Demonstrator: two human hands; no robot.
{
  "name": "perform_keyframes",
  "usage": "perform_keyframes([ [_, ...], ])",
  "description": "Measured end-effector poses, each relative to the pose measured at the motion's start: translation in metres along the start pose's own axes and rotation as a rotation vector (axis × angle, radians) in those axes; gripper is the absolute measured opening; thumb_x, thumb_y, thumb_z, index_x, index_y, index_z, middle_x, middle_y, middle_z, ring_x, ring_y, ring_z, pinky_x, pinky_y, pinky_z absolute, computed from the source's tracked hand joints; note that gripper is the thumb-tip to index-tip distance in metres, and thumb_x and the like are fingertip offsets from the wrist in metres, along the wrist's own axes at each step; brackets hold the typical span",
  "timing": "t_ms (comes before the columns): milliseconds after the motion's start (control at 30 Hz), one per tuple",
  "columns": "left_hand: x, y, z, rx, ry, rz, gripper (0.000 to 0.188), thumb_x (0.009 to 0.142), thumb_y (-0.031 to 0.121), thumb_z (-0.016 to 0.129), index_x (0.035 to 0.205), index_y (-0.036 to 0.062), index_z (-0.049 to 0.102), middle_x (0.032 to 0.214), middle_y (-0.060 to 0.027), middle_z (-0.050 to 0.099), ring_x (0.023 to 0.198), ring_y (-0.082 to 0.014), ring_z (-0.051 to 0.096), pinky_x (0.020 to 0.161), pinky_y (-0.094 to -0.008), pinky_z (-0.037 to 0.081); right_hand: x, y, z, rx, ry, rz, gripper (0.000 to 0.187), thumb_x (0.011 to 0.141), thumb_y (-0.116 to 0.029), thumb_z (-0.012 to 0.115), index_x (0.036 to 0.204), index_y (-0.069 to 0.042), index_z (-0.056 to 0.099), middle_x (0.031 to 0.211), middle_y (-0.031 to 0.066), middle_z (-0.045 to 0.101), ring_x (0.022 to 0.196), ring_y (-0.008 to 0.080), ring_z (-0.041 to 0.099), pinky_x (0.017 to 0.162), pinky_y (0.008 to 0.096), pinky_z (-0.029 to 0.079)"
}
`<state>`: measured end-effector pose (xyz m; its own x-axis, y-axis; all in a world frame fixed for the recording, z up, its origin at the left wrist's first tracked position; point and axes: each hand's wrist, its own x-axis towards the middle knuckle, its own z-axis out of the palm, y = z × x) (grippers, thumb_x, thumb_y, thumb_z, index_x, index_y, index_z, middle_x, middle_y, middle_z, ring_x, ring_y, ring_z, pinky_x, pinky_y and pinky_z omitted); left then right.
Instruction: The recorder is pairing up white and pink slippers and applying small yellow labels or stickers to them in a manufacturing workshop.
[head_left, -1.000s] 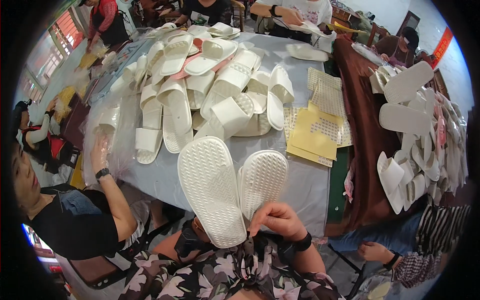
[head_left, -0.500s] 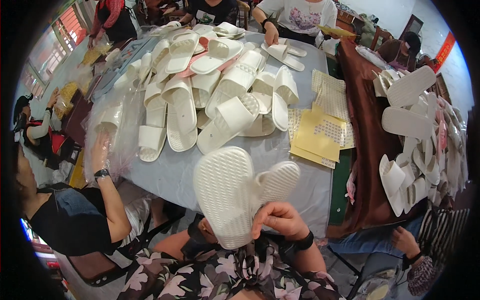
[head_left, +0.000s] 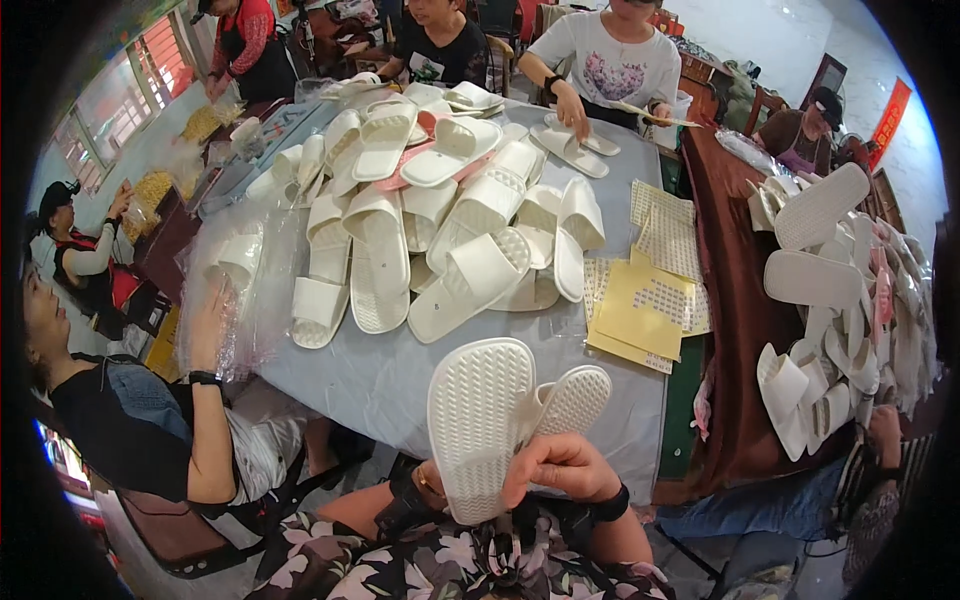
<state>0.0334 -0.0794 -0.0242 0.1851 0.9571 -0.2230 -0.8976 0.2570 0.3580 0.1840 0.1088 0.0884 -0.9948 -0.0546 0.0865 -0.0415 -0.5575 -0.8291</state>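
Note:
In front of me a white slipper (head_left: 482,425) stands upright, its patterned sole turned toward me. A second white slipper (head_left: 578,397) shows behind it to the right, its lower part covered. My left hand (head_left: 430,484) is closed at the lower left edge of the nearer slipper, its fingers mostly hidden behind it. Bent fingers of my right hand (head_left: 568,468) are closed against that slipper's right edge; whether they also touch the second slipper is hidden. Beyond lies a big heap of white slippers (head_left: 470,285) on the grey-covered table (head_left: 360,375).
Yellow sticker sheets (head_left: 640,310) lie right of the heap. Farther right, more slippers (head_left: 815,278) are piled by a brown cloth (head_left: 730,300). A person at left reaches into a clear plastic bag (head_left: 240,290); a person across touches slippers (head_left: 570,148). Others work around.
The view has tilted up, so the table scene sits lower. My hands still hold the slippers in much the same pose. The person across has laid a slipper down and lifted a yellowish sheet.

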Motion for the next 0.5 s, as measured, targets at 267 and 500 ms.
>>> perform_keyframes([
  [267,0.000,0.002,-0.011,-0.131,-0.118,0.064,0.051,0.096,0.030,0.053,0.137,0.0010,0.044,0.128,-0.0144,0.058,0.112,-0.0246,0.060,0.095,-0.0368,0.051,-0.009,0.008,-0.009,-0.027,0.134,-0.036,0.010,0.094,0.000,0.051,0.095,0.005,0.060,0.091,0.0187,0.067,0.085,0.0274,0.066,0.081,0.0378,0.052],
  [500,0.005,-0.005,-0.009,-0.127,-0.188,0.103,0.051,0.096,0.031,0.052,0.137,0.0008,0.044,0.127,-0.0147,0.058,0.112,-0.0251,0.060,0.095,-0.0371,0.051,-0.003,-0.002,0.000,0.003,0.033,-0.038,0.010,0.094,-0.001,0.052,0.095,0.005,0.060,0.091,0.0188,0.067,0.085,0.0273,0.067,0.080,0.0386,0.052],
])
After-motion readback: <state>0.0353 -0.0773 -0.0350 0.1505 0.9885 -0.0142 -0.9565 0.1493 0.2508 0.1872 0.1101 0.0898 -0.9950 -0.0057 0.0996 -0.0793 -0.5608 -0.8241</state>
